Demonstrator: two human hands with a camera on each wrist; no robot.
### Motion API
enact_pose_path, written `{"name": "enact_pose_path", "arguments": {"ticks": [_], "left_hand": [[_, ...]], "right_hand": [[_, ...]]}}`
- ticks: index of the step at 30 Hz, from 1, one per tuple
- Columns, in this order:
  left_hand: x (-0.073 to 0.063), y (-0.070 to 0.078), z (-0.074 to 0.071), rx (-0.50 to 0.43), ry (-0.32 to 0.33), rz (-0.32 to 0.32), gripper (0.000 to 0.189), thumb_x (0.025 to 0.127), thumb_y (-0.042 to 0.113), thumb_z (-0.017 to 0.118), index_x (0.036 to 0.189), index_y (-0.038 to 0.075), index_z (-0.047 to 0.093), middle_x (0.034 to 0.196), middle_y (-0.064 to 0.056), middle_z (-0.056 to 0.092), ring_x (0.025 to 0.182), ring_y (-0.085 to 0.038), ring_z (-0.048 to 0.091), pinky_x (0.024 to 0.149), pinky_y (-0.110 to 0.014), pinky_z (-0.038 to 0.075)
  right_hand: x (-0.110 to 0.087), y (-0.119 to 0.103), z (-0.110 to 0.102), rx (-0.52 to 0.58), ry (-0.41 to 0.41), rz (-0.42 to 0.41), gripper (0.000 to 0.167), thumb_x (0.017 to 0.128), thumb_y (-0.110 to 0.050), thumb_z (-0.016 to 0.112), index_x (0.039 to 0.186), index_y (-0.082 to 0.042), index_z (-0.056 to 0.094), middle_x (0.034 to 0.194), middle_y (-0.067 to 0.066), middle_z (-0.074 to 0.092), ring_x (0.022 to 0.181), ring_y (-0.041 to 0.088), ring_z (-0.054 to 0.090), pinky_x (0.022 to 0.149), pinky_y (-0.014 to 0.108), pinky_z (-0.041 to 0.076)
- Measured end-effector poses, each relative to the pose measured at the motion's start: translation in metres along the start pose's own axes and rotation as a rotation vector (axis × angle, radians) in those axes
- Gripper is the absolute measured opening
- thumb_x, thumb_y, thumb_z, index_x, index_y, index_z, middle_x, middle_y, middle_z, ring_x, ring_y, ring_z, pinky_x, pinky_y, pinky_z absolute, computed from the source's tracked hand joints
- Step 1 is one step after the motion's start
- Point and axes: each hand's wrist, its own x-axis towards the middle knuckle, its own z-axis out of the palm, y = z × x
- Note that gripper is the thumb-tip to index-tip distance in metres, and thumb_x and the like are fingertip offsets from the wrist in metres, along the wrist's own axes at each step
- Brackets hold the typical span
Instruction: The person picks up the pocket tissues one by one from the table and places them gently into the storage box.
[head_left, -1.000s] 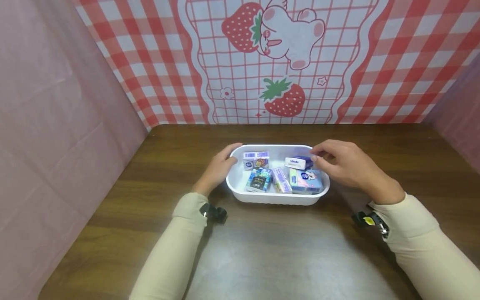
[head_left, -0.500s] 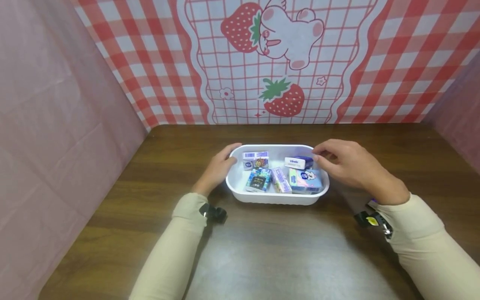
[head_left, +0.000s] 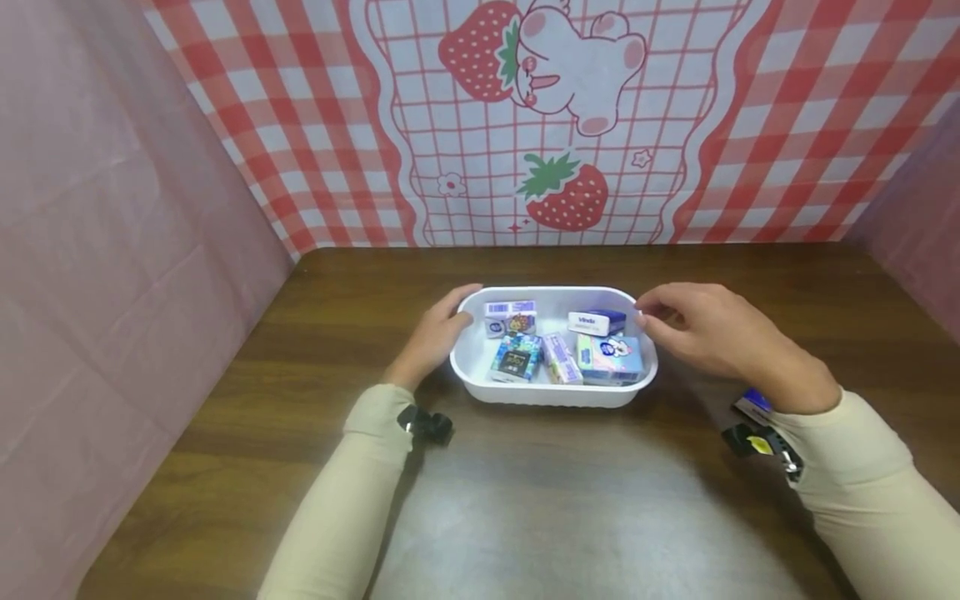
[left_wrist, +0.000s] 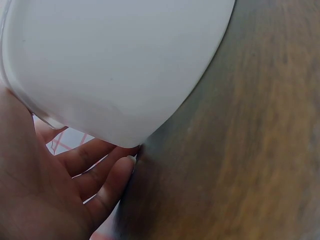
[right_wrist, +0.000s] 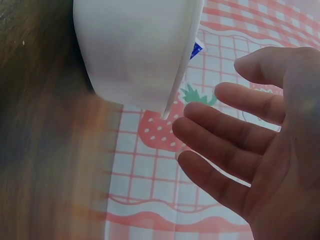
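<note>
A white plastic tub (head_left: 555,395) sits on the table with several small tissue packs inside. My left hand (head_left: 433,335) grips its left end, thumb over the rim and fingers along the outside. My right hand (head_left: 708,327) is just off the right end, fingers loosely bent; the right wrist view shows nothing held in it. Closest to it inside lie a blue-and-white Vinda pack (head_left: 589,323) and a pastel pack (head_left: 611,358). A narrow purple-and-white pack (head_left: 562,358), a blue pack with dark label (head_left: 516,358) and a purple-and-white pack (head_left: 511,318) lie further left.
One more blue pack (head_left: 754,403) lies on the wooden table (head_left: 570,492) beside my right wrist, partly hidden by it. Behind the table hangs a red-and-white checked cloth (head_left: 315,125) with strawberries. A pink cloth (head_left: 112,250) hangs at left.
My right hand has drawn back to the right from the Vinda pack, which now shows fully. The blue pack on the table has come into view by my wrist. My left hand stays put.
</note>
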Motion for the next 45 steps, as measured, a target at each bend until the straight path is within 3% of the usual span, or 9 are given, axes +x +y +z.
{"name": "enact_pose_path", "arguments": {"ticks": [12, 17, 31, 45], "left_hand": [[-0.001, -0.001, -0.002, 0.022, 0.000, 0.001, 0.047, 0.100, 0.017, 0.051, 0.146, 0.025, 0.052, 0.146, -0.007, 0.054, 0.119, -0.025, 0.058, 0.095, -0.043, 0.050], [0.000, -0.003, -0.001, 0.014, -0.002, 0.006, 0.047, 0.100, 0.017, 0.051, 0.146, 0.025, 0.052, 0.144, -0.007, 0.054, 0.113, -0.025, 0.061, 0.090, -0.042, 0.052], [0.001, -0.004, -0.001, 0.029, 0.003, -0.003, 0.047, 0.100, 0.016, 0.051, 0.146, 0.025, 0.053, 0.146, -0.006, 0.053, 0.121, -0.025, 0.056, 0.098, -0.044, 0.047], [0.001, -0.001, -0.001, 0.015, -0.004, 0.001, 0.047, 0.101, 0.016, 0.051, 0.146, 0.026, 0.052, 0.145, -0.006, 0.054, 0.116, -0.025, 0.059, 0.092, -0.042, 0.051]], "right_hand": [[0.000, -0.002, -0.005, -0.009, -0.098, 0.022, 0.037, 0.094, -0.032, 0.069, 0.124, -0.009, 0.068, 0.109, 0.004, 0.071, 0.097, 0.024, 0.064, 0.086, 0.054, 0.054], [-0.002, -0.002, -0.004, -0.012, -0.112, 0.021, 0.039, 0.094, -0.032, 0.070, 0.125, -0.009, 0.068, 0.109, 0.004, 0.071, 0.096, 0.023, 0.064, 0.085, 0.054, 0.054], [-0.010, 0.007, -0.004, -0.019, -0.183, 0.052, 0.049, 0.093, -0.046, 0.067, 0.127, -0.011, 0.066, 0.113, 0.005, 0.070, 0.101, 0.025, 0.065, 0.086, 0.054, 0.054], [-0.019, 0.016, -0.006, -0.057, -0.232, 0.048, 0.048, 0.094, -0.041, 0.068, 0.129, -0.007, 0.064, 0.113, 0.006, 0.071, 0.103, 0.027, 0.067, 0.087, 0.056, 0.053]]}}
